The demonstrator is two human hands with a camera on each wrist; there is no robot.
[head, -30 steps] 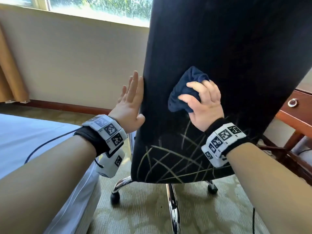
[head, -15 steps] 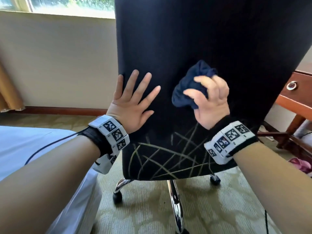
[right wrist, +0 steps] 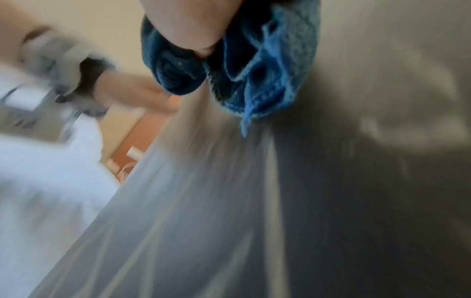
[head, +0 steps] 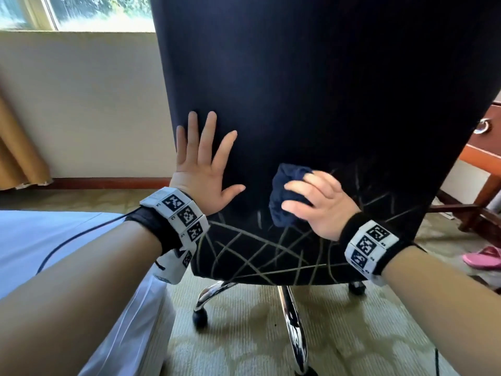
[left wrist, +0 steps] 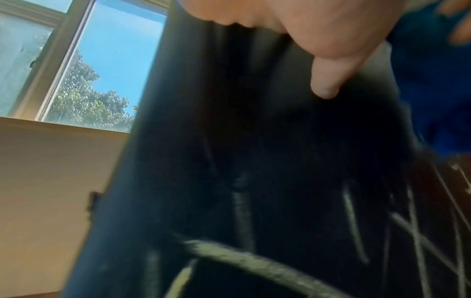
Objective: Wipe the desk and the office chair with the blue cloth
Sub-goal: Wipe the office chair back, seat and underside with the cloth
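A white bed (head: 40,240), pink slipper (head: 482,257), tan curtain (head: 16,147), patterned carpet (head: 244,335).

Chair back (head: 325,90) fills front; bed (head: 54,240) crowds left.

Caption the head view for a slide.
Left hand braces the office chair back while right hand wipes it with blue cloth.

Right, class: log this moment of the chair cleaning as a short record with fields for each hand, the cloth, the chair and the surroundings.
left hand: flat, fingers spread, pressed on the chair back near its left edge
right hand: grips the bunched blue cloth against the chair back
blue cloth: crumpled, low on the back, just above the pale line pattern
office chair: dark backrest facing the camera, chrome wheeled base on carpet
surroundings: bed at left, wooden desk at right, pink slipper on the floor
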